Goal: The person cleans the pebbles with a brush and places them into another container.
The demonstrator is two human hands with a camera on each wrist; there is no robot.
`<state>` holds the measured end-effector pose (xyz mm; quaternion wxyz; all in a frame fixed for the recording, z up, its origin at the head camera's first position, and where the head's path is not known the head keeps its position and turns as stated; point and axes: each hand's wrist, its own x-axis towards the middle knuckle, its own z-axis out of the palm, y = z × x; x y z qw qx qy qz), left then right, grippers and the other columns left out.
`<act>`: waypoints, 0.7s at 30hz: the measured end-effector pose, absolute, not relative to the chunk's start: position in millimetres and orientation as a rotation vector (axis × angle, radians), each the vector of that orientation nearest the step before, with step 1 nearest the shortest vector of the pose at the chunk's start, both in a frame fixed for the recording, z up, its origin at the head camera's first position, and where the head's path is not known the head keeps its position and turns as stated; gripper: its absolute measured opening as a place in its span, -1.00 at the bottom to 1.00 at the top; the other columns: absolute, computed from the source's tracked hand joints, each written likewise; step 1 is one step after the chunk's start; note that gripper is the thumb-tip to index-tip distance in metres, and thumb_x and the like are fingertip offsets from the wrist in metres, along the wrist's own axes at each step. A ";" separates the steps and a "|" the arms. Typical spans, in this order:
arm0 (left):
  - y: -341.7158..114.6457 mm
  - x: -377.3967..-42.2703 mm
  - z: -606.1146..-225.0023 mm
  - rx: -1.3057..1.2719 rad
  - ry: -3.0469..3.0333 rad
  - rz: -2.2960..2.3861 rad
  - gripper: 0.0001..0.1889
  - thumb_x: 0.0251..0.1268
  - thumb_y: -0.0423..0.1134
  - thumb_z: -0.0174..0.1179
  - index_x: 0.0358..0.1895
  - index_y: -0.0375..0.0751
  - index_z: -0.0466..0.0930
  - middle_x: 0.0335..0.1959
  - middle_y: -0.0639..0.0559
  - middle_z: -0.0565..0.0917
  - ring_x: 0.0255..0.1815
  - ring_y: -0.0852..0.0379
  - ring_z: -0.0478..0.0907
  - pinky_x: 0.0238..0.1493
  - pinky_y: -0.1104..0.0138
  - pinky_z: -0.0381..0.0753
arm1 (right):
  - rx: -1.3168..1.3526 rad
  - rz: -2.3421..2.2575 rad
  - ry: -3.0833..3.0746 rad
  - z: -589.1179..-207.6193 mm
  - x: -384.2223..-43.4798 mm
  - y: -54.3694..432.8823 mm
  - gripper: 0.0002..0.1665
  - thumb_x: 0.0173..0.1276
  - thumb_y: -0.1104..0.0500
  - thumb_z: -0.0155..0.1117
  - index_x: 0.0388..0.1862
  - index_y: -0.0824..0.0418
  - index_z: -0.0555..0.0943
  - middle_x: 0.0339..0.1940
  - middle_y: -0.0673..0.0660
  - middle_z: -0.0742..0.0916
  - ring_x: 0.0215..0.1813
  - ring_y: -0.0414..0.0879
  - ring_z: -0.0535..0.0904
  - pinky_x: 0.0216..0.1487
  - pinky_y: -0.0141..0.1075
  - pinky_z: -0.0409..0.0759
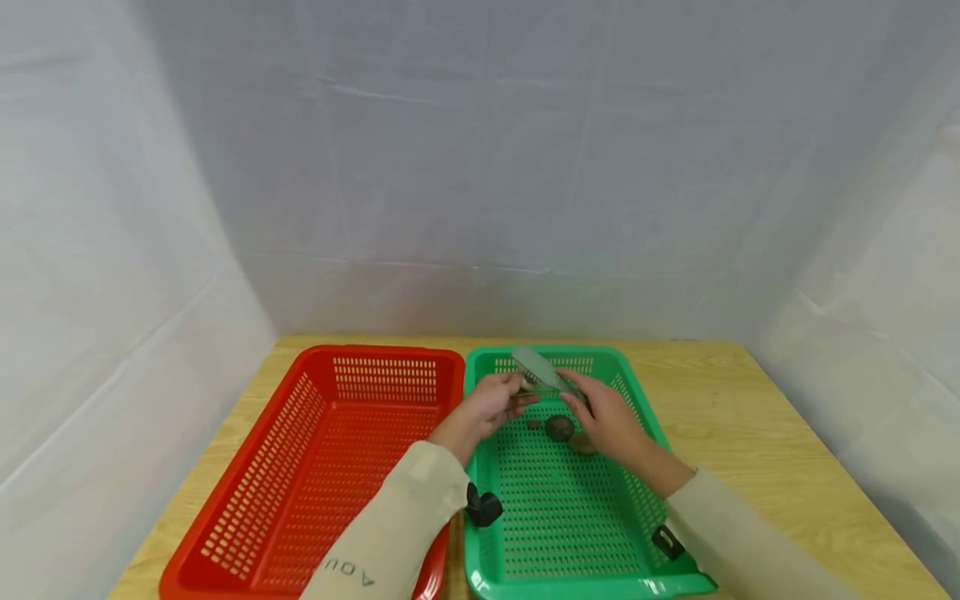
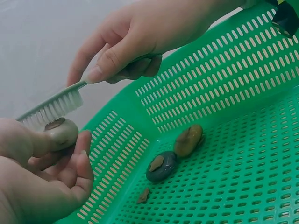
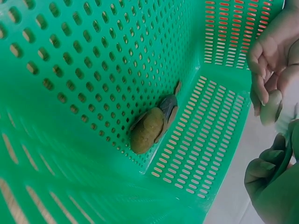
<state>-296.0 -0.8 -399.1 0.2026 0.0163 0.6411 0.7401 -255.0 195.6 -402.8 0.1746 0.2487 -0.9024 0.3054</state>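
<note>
Left fingers (image 2: 84, 170) pinch a pale stone (image 2: 68, 131); right fingers (image 2: 88, 53) grip a brush (image 2: 58, 105).

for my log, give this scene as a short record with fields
left grip: pale stone
right grip: brush, bristles at the stone's top, contact unclear
in green basket: dark stone, brown stone, small brown fragment
to its left: red basket
surface: wood-grain table

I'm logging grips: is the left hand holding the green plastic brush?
No, the right hand grips the green plastic brush, while the left hand holds a smooth, pale, rounded stone.
</note>
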 end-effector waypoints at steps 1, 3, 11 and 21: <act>-0.9 -296.2 -399.2 0.048 1.779 2.073 -0.57 0.61 -0.21 -0.17 0.36 -0.39 0.34 0.19 -0.26 0.54 0.03 0.03 0.61 -0.18 0.40 0.55 | 0.688 0.865 -2.566 -402.8 -255.1 195.5 -0.52 0.50 0.18 0.12 0.35 0.27 0.43 -0.33 0.03 0.63 -0.51 -0.24 0.41 -0.41 -0.29 0.45; -1.1 -296.8 -399.4 0.058 1.765 2.084 -0.56 0.60 -0.25 -0.15 0.40 -0.39 0.28 0.20 -0.28 0.54 -0.08 0.11 0.65 -0.18 0.43 0.57 | 0.654 0.863 -2.577 -402.8 -255.4 195.4 -0.53 0.51 0.18 0.12 0.34 0.28 0.44 -0.47 -0.01 0.55 -0.58 -0.26 0.33 -0.48 -0.33 0.39; -1.3 -296.7 -395.5 0.074 1.755 2.096 -0.55 0.56 -0.33 -0.10 0.42 -0.39 0.24 0.14 -0.34 0.57 -0.15 0.13 0.68 -0.08 0.37 0.65 | 0.496 0.856 -2.603 -399.9 -257.8 195.7 -0.57 0.52 0.22 0.09 0.29 0.37 0.47 -0.51 0.05 0.55 -0.57 -0.20 0.32 -0.46 -0.26 0.40; -0.6 -296.9 -394.9 0.049 1.701 2.115 -0.54 0.53 -0.37 -0.05 0.43 -0.37 0.24 0.15 -0.35 0.57 -0.02 0.01 0.67 -0.09 0.38 0.68 | 0.546 0.894 -2.535 -401.6 -260.1 199.0 -0.53 0.53 0.27 0.03 0.36 0.38 0.37 -0.53 0.02 0.47 -0.58 -0.23 0.31 -0.51 -0.29 0.36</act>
